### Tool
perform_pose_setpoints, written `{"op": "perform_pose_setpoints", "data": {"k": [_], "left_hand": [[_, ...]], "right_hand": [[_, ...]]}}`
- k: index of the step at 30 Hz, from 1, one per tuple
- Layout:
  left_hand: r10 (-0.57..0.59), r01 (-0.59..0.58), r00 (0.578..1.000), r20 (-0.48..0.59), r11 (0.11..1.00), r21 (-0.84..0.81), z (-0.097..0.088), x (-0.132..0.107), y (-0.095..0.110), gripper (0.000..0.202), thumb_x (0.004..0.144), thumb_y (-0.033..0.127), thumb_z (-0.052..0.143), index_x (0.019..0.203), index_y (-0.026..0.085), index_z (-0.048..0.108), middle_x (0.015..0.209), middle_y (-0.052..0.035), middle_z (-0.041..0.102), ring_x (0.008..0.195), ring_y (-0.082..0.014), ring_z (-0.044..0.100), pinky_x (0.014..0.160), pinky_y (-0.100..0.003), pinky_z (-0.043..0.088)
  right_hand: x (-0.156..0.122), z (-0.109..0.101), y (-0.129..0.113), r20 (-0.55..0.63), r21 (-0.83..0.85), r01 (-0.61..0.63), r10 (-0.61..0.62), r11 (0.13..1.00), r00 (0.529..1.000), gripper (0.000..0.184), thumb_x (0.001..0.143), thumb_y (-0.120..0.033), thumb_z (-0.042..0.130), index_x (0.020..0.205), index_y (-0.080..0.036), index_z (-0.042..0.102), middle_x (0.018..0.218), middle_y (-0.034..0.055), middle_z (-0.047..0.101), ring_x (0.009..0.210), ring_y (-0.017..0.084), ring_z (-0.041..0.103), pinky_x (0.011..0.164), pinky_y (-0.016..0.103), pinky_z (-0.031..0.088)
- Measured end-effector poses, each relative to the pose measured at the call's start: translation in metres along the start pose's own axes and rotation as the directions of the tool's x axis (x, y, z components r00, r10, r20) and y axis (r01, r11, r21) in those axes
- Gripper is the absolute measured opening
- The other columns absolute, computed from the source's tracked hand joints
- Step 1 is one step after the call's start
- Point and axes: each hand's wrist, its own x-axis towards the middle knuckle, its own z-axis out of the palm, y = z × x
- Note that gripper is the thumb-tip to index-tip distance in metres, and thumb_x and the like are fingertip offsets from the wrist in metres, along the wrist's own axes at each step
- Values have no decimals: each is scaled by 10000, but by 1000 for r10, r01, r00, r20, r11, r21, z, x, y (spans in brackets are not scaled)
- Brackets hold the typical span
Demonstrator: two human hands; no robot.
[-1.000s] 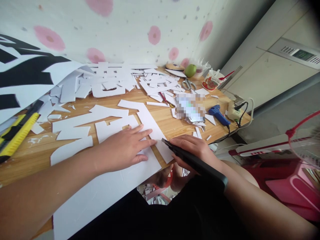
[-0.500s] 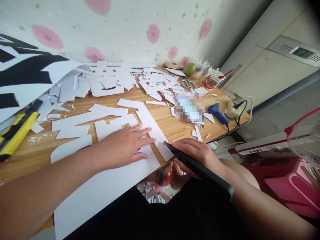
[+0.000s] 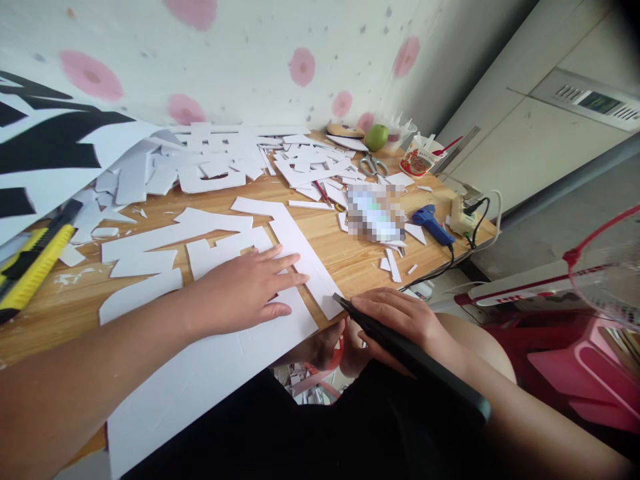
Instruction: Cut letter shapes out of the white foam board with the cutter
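Observation:
My left hand (image 3: 250, 287) lies flat with its fingers spread on a large white foam board sheet (image 3: 215, 373) that overhangs the table's front edge. Its fingertips reach to an angled white cut-out strip (image 3: 305, 253), which lies apart from the sheet with a narrow gap of wood between. My right hand (image 3: 400, 320) is closed round a long black utility knife (image 3: 390, 340). The knife's narrow grey tip is at the near end of the strip, by the table edge; whether it touches, I cannot tell. Several white cut-outs (image 3: 170, 233) lie left of the strip.
White offcuts (image 3: 215, 153) are heaped along the wall. A yellow-and-black utility knife (image 3: 37, 267) is at left. Toward the right are scissors (image 3: 374, 165), a blue glue gun (image 3: 433, 225) with a cord, a power strip (image 3: 463, 217), a green fruit (image 3: 377, 137) and a paper cup (image 3: 419, 159).
My right hand and the black knife have shifted slightly toward the table's front edge, down along the strip. My left hand stays flat on the sheet. The whole view has slid a little.

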Motion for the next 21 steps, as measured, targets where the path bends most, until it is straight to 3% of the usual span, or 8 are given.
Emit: {"op": "perform_pose_setpoints", "data": {"k": [9,14,18,21], "left_hand": [[4,-5,1000,-25,1000,-14,4,1,-2,534,950,470,588,1467,388,484,1642,-45,327,1524,-353,245,1166,-604,289],[14,-14,999,-32,1000,4,5,0,-3,531,949,445,596,1466,386,488,1637,-50,337,1521,-361,249,1160,-611,294],[33,-32,998,-60,999,29,9,-1,-6,522,957,483,571,1465,394,491,1629,-52,349,1508,-370,281,1158,-620,303],[43,-39,996,-75,998,52,11,-1,-8,533,959,504,558,1475,396,478,1624,-53,355,1502,-377,293,1146,-629,324]], "right_hand": [[-3,-19,-20,78,-55,-27,31,998,996,389,863,-150,625,1252,-145,599,1077,150,759,970,241,736,842,350,625],[-14,-24,-26,-40,-29,-43,42,999,998,385,836,-148,626,1221,-170,615,1023,125,773,962,222,752,850,310,627],[-24,-37,-26,-35,-46,-197,196,979,980,418,830,-197,676,1242,-236,618,1065,98,777,917,226,767,761,280,639],[-24,-39,-22,-28,41,-366,367,930,930,413,843,-272,710,1246,-287,620,1080,63,779,882,229,773,702,277,635]]}}
